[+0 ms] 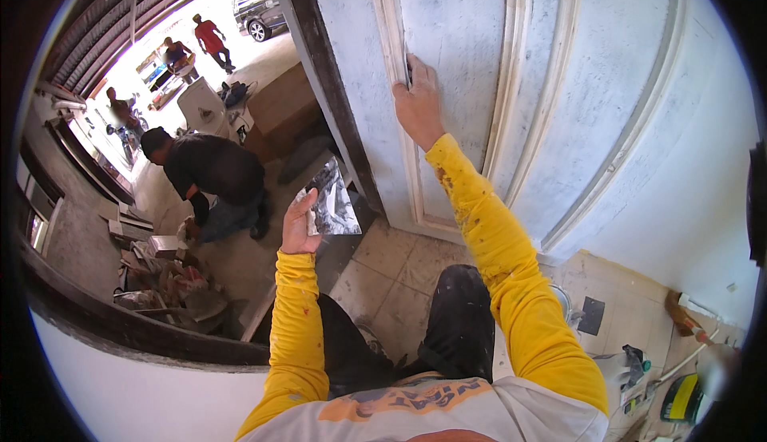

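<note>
My left hand (301,222) grips a shiny, rectangular metal plate (334,202) by its edge, with whitish smears on its face. It is held out in front of the doorway's dark frame. My right hand (419,107) is raised against a whitish panelled door (463,59), at the long raised moulding (390,23) on its left side. Its fingers are closed around a thin dark tool (410,72), mostly hidden, whose kind I cannot make out. Both yellow sleeves carry brown stains.
Through the doorway, a crouching person in black (212,166) works near a rubble pile (184,282). Several people and a dark van (260,7) are farther off. On the tiled floor at right lie a dark square sheet (591,315), a brush (685,314) and a black-and-yellow container (681,398).
</note>
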The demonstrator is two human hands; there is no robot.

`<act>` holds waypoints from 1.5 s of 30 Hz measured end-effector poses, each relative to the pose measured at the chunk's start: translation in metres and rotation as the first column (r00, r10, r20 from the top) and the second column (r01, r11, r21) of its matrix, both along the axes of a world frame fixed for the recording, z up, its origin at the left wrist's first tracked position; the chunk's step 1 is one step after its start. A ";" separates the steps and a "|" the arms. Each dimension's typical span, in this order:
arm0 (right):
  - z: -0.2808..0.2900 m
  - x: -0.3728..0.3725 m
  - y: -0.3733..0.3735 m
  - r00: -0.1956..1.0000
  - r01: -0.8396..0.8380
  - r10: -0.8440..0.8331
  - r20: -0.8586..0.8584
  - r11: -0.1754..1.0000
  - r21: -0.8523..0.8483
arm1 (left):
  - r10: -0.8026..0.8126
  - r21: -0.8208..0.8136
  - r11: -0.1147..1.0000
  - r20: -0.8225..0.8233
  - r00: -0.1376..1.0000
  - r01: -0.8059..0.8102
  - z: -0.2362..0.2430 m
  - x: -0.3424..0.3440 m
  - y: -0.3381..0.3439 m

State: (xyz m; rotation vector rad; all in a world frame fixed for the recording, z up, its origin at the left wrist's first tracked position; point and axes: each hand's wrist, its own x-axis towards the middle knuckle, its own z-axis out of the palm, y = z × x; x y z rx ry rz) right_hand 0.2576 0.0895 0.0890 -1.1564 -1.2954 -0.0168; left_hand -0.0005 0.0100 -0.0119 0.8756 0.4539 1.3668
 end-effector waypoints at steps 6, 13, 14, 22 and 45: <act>-0.032 0.018 -0.025 0.974 -0.221 0.225 0.035 0.972 -0.083 | -0.056 -0.087 0.995 -0.077 0.995 0.049 -0.012 -0.016 0.013; 0.014 0.015 -0.005 0.996 -0.088 0.088 0.015 0.995 0.042 | -0.060 0.201 0.975 -0.187 0.981 0.098 -0.025 -0.020 0.015; 0.023 0.009 -0.007 0.995 -0.102 0.102 -0.015 0.995 0.010 | -0.062 0.207 0.973 -0.179 0.982 0.099 -0.025 -0.020 0.014; 0.006 0.002 0.010 0.994 -0.100 0.098 0.053 0.994 0.033 | 0.268 0.373 0.925 -0.499 0.824 -0.075 -0.003 -0.012 -0.003; -0.001 0.009 -0.027 0.990 -0.143 0.143 0.009 0.989 0.040 | 0.016 0.087 0.996 -0.311 0.950 0.012 -0.005 -0.008 -0.001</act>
